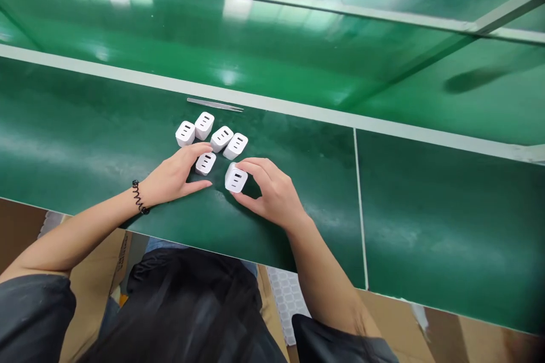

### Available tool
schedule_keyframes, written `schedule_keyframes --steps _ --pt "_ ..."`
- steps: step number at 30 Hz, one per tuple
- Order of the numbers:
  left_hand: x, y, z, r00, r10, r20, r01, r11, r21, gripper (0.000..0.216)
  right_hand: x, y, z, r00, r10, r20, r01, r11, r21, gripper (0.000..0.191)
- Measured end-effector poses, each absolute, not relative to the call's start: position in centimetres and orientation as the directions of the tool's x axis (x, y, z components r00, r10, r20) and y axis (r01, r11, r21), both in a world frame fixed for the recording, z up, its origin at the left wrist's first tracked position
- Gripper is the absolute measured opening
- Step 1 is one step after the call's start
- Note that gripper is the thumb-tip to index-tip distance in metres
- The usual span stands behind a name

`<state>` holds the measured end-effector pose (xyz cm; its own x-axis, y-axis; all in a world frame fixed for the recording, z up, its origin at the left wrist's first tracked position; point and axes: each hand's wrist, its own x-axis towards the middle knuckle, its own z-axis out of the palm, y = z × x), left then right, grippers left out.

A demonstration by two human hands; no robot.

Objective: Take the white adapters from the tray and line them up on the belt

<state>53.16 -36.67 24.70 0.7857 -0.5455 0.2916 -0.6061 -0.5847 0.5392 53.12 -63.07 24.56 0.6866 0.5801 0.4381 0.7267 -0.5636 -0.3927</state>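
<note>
Several small white charger blocks with three slots on top stand on the green worktop (85, 141). My right hand (272, 192) is pinched around the nearest charger block (235, 179), thumb below and fingers above. My left hand (174, 178) lies with fingers spread in a loose curve around a second charger block (205, 163), its fingertips touching the block's upper edge. Behind them stands a row of white charger blocks (212, 134) close together.
A pair of metal tweezers (215, 104) lies just behind the row, by a white strip. A white seam (360, 204) divides the worktop on the right. A black coil band is on my left wrist. Cardboard and a grey mat lie below the table edge.
</note>
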Motion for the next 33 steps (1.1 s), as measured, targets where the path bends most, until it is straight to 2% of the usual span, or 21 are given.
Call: schedule_keyframes --steps 3,6,13,16,18,23,33 --pt "53.7 -37.3 24.8 0.797 -0.552 0.247 -0.584 -0.598 0.549 0.062 53.1 -63.1 24.4 0.685 0.575 0.448 0.727 -0.578 -0.37 0.035" --pt "53.8 -38.1 24.7 0.787 -0.576 0.221 -0.584 -0.581 0.566 0.062 53.2 -63.2 24.2 0.701 0.575 0.422 0.713 -0.579 -0.396 0.036" --pt "53.8 -38.4 23.6 0.76 -0.603 0.243 -0.575 -0.448 0.685 0.068 53.4 -62.9 24.0 0.699 0.637 0.325 0.698 -0.507 -0.506 0.036" --pt "54.2 -37.8 23.7 0.722 -0.655 0.223 -0.573 -0.386 0.723 0.077 53.5 -62.8 23.8 0.709 0.634 0.31 0.687 -0.519 -0.51 0.039" --pt "54.5 -37.5 23.9 0.71 -0.676 0.197 -0.562 -0.376 0.736 0.074 53.5 -62.8 23.6 0.707 0.636 0.309 0.69 -0.522 -0.502 0.041" --pt "54.6 -37.4 23.8 0.724 -0.669 0.167 -0.542 -0.403 0.737 0.06 53.9 -62.7 23.2 0.691 0.639 0.337 0.699 -0.473 -0.537 0.039" --pt "54.5 -37.5 23.6 0.735 -0.659 0.163 -0.535 -0.414 0.736 0.067 54.0 -62.7 22.8 0.682 0.644 0.346 0.698 -0.432 -0.572 0.042"
